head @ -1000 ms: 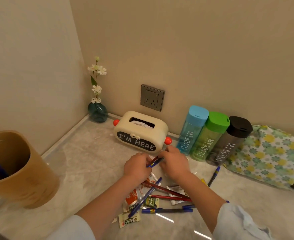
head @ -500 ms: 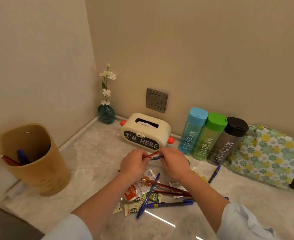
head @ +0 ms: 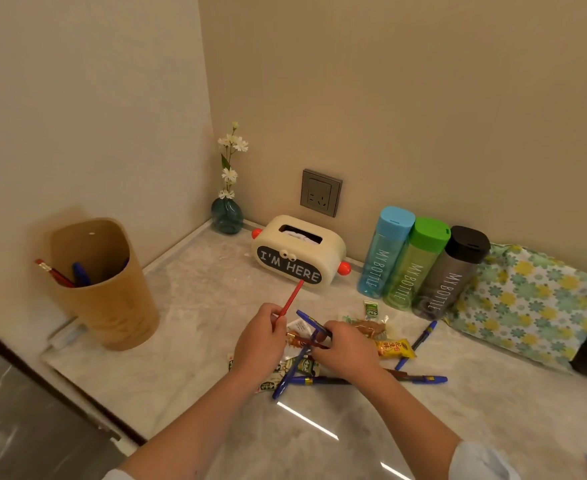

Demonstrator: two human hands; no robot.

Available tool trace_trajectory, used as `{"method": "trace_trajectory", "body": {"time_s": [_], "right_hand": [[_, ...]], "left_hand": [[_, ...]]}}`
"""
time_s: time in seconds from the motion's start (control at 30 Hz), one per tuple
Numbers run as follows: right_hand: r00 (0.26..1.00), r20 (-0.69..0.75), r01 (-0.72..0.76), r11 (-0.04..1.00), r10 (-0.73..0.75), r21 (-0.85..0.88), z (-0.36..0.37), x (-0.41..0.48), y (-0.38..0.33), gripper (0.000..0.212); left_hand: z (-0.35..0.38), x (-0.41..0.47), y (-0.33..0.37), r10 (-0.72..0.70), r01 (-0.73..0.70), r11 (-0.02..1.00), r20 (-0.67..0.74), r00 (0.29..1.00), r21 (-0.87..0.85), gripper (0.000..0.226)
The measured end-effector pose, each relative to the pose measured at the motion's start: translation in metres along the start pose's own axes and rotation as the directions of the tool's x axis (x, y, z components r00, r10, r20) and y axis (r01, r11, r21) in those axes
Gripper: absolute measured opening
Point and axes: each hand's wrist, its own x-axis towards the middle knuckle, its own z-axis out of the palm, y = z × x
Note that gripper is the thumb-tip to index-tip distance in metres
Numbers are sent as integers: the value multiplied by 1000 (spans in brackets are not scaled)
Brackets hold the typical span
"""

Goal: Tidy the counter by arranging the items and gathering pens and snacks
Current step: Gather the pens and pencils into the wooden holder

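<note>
Head view: I see red pen [head: 291, 298] pinched in closed left hand [head: 260, 341], tip aimed at 1 o'clock toward tissue box [head: 297, 254]. Right hand [head: 344, 348] curled around blue pen [head: 311, 323], over pen-and-snack pile [head: 382, 344]. Brown cup [head: 108, 289] at 9 o'clock.

Cup [head: 112, 292] left; bottles [head: 420, 265] right, behind pens [head: 319, 375], snacks [head: 389, 346]

counter [head: 195, 306]: polished marble-look stone, glossy, under both hands | snack packets [head: 394, 348]: shiny crinkled foil/plastic, just right of right hand [head: 345, 351] | bottles [head: 420, 268]: translucent smooth plastic, beyond right hand | pen holder [head: 108, 289]: matt tan, well left of left hand [head: 261, 341] | cloth [head: 534, 299]: floral fabric, far right
</note>
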Motion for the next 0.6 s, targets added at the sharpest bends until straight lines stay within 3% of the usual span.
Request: {"method": "trace_trajectory", "body": {"time_s": [0.23,0.37,0.6], "right_hand": [[998,-53,32,999,-30,23,1,-4,3,20],[984,-177,49,994,-31,102,-12,-4,3,23],[933,-355,169,938,-53,302,-37,-11,-6,15]], "left_hand": [[4,-21,-4,-61,55,997,-99,993,-60,7],[12,-25,-4,-108,106,993,-46,993,-56,7],[24,-26,8,-66,45,963,69,995,264,13]]}}
